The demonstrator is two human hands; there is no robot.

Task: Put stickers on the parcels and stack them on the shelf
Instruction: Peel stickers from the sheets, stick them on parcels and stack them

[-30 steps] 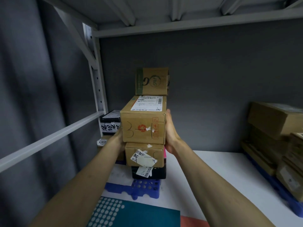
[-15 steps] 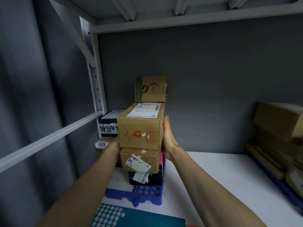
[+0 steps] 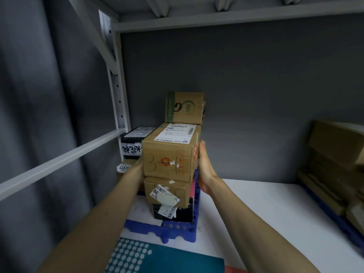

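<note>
White shelf (image 3: 266, 203), stacked parcel (image 3: 169, 152) between flat right fingers (image 3: 202, 154) and mostly hidden left hand (image 3: 138, 168).

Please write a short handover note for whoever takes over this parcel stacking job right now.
Left hand presses the left side of the top box, fingers hidden behind it.
Right hand presses flat on its right side.
The box sits on a smaller box, above a black parcel on the blue pallet.
Done: label on top, box stacked.
Left: let go, then fetch the next parcel.
</note>
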